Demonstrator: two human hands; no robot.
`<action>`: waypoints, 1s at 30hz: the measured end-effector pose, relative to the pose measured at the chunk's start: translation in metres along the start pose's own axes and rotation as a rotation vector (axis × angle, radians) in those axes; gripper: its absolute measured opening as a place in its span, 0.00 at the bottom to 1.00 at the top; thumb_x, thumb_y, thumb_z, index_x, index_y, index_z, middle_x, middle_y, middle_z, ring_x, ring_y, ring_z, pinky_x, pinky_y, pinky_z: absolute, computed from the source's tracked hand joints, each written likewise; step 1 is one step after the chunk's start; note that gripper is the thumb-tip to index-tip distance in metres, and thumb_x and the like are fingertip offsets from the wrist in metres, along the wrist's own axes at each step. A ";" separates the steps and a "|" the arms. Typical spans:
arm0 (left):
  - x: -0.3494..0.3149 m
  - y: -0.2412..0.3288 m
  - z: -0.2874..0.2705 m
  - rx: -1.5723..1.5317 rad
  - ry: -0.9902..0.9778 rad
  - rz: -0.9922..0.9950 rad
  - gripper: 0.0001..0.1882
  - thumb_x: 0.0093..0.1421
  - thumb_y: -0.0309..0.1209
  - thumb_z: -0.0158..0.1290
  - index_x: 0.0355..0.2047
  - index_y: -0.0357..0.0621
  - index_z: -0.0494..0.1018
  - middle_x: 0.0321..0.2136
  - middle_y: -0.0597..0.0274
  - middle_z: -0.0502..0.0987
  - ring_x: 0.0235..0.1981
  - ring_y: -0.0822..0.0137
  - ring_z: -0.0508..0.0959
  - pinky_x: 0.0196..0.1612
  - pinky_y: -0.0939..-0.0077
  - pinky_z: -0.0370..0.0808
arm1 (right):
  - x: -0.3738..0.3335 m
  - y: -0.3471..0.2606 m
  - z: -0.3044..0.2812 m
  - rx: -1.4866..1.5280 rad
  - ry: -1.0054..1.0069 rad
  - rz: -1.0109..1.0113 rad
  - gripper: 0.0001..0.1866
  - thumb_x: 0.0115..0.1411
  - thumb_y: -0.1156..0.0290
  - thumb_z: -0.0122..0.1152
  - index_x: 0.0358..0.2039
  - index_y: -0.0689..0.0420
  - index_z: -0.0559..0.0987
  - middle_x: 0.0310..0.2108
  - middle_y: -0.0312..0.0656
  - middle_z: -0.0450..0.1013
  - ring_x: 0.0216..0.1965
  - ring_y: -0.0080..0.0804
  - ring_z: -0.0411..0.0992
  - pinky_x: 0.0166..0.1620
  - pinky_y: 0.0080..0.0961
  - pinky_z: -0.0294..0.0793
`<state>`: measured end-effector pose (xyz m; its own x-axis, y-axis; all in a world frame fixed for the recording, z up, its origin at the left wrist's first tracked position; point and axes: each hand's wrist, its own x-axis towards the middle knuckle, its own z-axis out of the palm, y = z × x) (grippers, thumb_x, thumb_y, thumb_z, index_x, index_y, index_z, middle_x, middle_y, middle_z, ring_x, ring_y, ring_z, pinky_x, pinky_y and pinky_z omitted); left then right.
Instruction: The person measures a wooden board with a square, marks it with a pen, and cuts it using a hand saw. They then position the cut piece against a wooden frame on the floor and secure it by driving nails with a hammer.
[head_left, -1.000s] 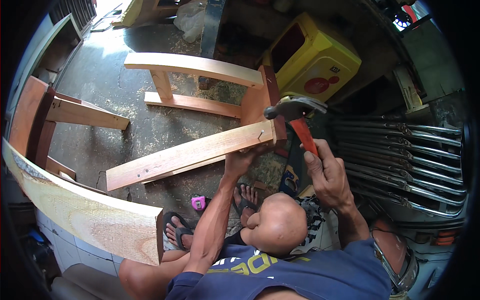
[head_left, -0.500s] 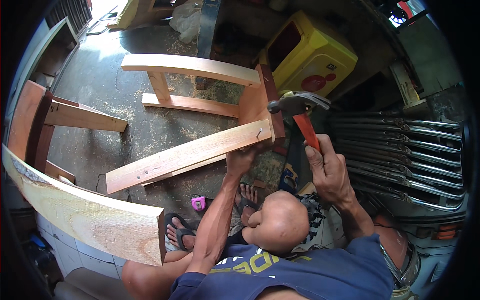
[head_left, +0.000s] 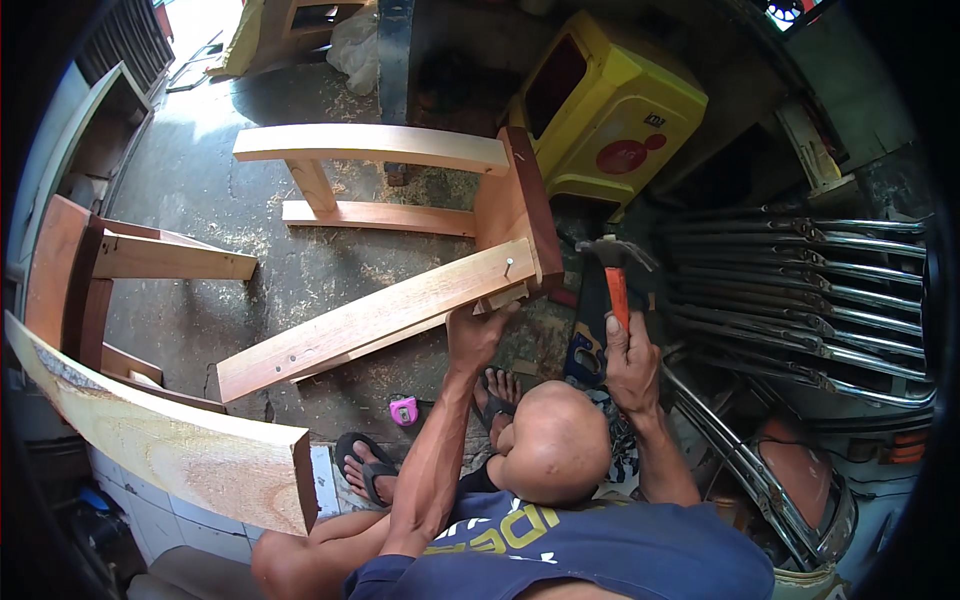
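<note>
A wooden stool lies on its side, its reddish-brown seat facing right and its pale legs pointing left. Near the seat end of the nearest leg, a nail stands partly out of the wood. Below that end, my left hand is closed on the stool from underneath, its fingertips partly hidden by the wood. My right hand grips a claw hammer by its orange handle. The dark hammer head is to the right of the seat, apart from the nail.
Another stool lies at the left, behind a thick pale board. A pink tape measure is on the floor by my feet. A blue-handled saw lies near my right hand. Stacked metal-framed chairs stand right; a yellow box stands behind.
My right hand has brought the hammer lower and nearer to me, away from the seat's edge. My left hand keeps its hold, and the stool has shifted slightly in view.
</note>
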<state>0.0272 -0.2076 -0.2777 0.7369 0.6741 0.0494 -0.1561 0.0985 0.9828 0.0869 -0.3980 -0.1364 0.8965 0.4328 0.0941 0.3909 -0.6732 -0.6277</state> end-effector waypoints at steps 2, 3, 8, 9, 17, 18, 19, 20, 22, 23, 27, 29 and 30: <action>-0.002 0.006 0.002 0.026 -0.012 -0.019 0.24 0.57 0.29 0.67 0.53 0.35 0.77 0.45 0.54 0.83 0.48 0.64 0.80 0.54 0.68 0.76 | -0.018 0.029 0.007 0.170 -0.074 0.257 0.18 0.75 0.53 0.48 0.45 0.58 0.72 0.16 0.39 0.66 0.13 0.27 0.68 0.18 0.28 0.65; -0.003 0.006 0.002 0.043 -0.012 -0.032 0.25 0.57 0.28 0.68 0.54 0.35 0.76 0.46 0.54 0.82 0.49 0.63 0.80 0.55 0.68 0.75 | -0.024 0.033 0.009 0.334 -0.151 0.498 0.18 0.75 0.52 0.49 0.45 0.56 0.71 0.16 0.35 0.64 0.11 0.23 0.65 0.15 0.25 0.64; 0.002 -0.013 -0.009 -0.046 -0.070 -0.014 0.27 0.56 0.27 0.68 0.56 0.35 0.74 0.50 0.55 0.80 0.52 0.63 0.78 0.57 0.66 0.74 | -0.040 0.049 0.025 0.510 -0.223 0.724 0.18 0.73 0.52 0.51 0.45 0.55 0.68 0.18 0.31 0.60 0.10 0.18 0.58 0.12 0.22 0.62; 0.002 -0.017 -0.010 -0.075 -0.057 -0.030 0.28 0.56 0.26 0.68 0.56 0.35 0.74 0.51 0.55 0.79 0.53 0.63 0.78 0.58 0.66 0.74 | -0.042 0.056 0.027 0.516 -0.219 0.733 0.18 0.73 0.52 0.51 0.45 0.55 0.68 0.18 0.31 0.60 0.10 0.18 0.58 0.12 0.22 0.62; 0.007 -0.020 -0.005 -0.093 -0.033 -0.059 0.29 0.55 0.26 0.70 0.56 0.36 0.74 0.51 0.55 0.79 0.53 0.63 0.77 0.60 0.64 0.72 | -0.038 0.076 0.040 0.074 -0.277 0.473 0.20 0.70 0.53 0.55 0.44 0.61 0.73 0.21 0.52 0.74 0.23 0.49 0.77 0.30 0.45 0.74; 0.008 -0.022 -0.003 -0.050 -0.025 -0.038 0.29 0.55 0.28 0.70 0.56 0.36 0.74 0.51 0.54 0.79 0.53 0.62 0.77 0.60 0.63 0.72 | -0.037 0.077 0.043 0.081 -0.276 0.478 0.20 0.70 0.53 0.55 0.44 0.61 0.73 0.21 0.52 0.74 0.23 0.49 0.77 0.30 0.45 0.74; 0.009 -0.024 -0.004 -0.008 -0.018 -0.018 0.29 0.55 0.29 0.70 0.56 0.36 0.74 0.51 0.54 0.79 0.53 0.62 0.77 0.60 0.63 0.72 | -0.036 0.079 0.046 0.027 -0.308 0.478 0.21 0.69 0.53 0.55 0.45 0.61 0.73 0.23 0.54 0.75 0.27 0.55 0.78 0.33 0.47 0.74; 0.010 -0.026 -0.006 -0.001 -0.025 -0.019 0.29 0.55 0.29 0.70 0.56 0.36 0.74 0.51 0.54 0.79 0.53 0.62 0.77 0.60 0.63 0.72 | -0.037 0.081 0.049 -0.026 -0.341 0.478 0.21 0.69 0.53 0.56 0.45 0.61 0.73 0.25 0.56 0.76 0.32 0.61 0.78 0.36 0.49 0.74; 0.011 -0.028 -0.007 0.057 -0.034 -0.008 0.29 0.55 0.32 0.70 0.56 0.36 0.74 0.51 0.53 0.80 0.53 0.62 0.77 0.59 0.64 0.71 | -0.039 0.087 0.053 -0.039 -0.357 0.458 0.21 0.69 0.53 0.56 0.46 0.61 0.73 0.26 0.58 0.76 0.33 0.63 0.78 0.36 0.51 0.74; 0.012 -0.028 -0.009 0.059 -0.042 -0.010 0.29 0.55 0.32 0.70 0.56 0.36 0.74 0.51 0.53 0.80 0.53 0.62 0.77 0.59 0.64 0.71 | -0.041 0.090 0.056 -0.055 -0.377 0.432 0.21 0.68 0.53 0.55 0.46 0.60 0.73 0.27 0.59 0.77 0.35 0.65 0.78 0.37 0.52 0.74; 0.017 -0.023 -0.012 0.117 -0.156 -0.117 0.29 0.57 0.33 0.69 0.57 0.36 0.74 0.53 0.52 0.79 0.55 0.61 0.76 0.62 0.64 0.69 | -0.055 0.116 0.065 -0.127 -0.438 0.431 0.21 0.68 0.54 0.56 0.47 0.60 0.73 0.29 0.62 0.77 0.36 0.67 0.77 0.39 0.55 0.74; 0.023 -0.017 -0.015 0.091 -0.195 -0.139 0.30 0.57 0.35 0.69 0.57 0.36 0.74 0.52 0.52 0.79 0.55 0.61 0.77 0.61 0.65 0.70 | -0.059 0.118 0.065 -0.118 -0.461 0.374 0.21 0.67 0.55 0.56 0.49 0.60 0.72 0.30 0.64 0.77 0.37 0.68 0.77 0.40 0.57 0.74; 0.027 -0.011 -0.016 0.157 -0.245 -0.190 0.31 0.56 0.36 0.70 0.57 0.37 0.74 0.52 0.52 0.79 0.54 0.61 0.77 0.60 0.65 0.71 | -0.060 0.119 0.064 -0.115 -0.460 0.374 0.21 0.67 0.55 0.56 0.49 0.60 0.72 0.30 0.64 0.77 0.37 0.68 0.77 0.40 0.57 0.74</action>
<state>0.0380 -0.1788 -0.2904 0.8819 0.4573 -0.1147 0.0883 0.0787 0.9930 0.0663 -0.4652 -0.2665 0.8057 0.3515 -0.4768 0.1090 -0.8792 -0.4639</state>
